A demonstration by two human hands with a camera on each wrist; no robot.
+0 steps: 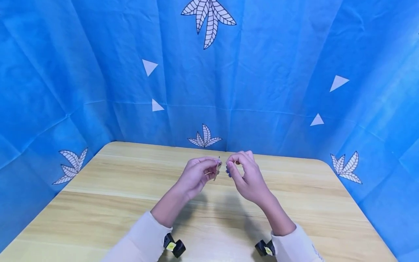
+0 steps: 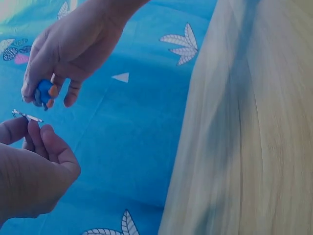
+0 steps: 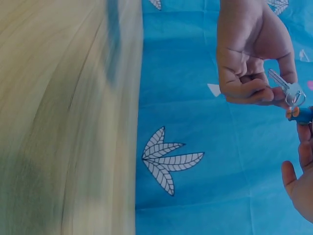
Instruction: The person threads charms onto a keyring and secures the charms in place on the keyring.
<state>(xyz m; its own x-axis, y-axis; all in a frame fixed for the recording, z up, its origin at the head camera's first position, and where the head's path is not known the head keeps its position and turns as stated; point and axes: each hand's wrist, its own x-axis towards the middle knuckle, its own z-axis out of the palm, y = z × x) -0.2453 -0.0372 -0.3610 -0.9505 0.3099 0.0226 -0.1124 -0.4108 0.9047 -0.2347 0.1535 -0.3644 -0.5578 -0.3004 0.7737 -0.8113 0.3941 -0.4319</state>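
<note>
Above the table, my left hand pinches a silver key between thumb and fingers. The key's toothed blade points up and away from the fingers in the right wrist view, and a small metal ring shows at its head. Just to the right, my right hand grips a small blue figure-like trinket with orange bits between thumb and fingers. Its exact kind is partly hidden by the fingers. In the head view a narrow gap lies between the key and the trinket.
Both hands are over the far middle part of a light wooden table. A blue cloth with white leaves and triangles hangs behind and at both sides. Black wrist cameras sit at the pale sleeves.
</note>
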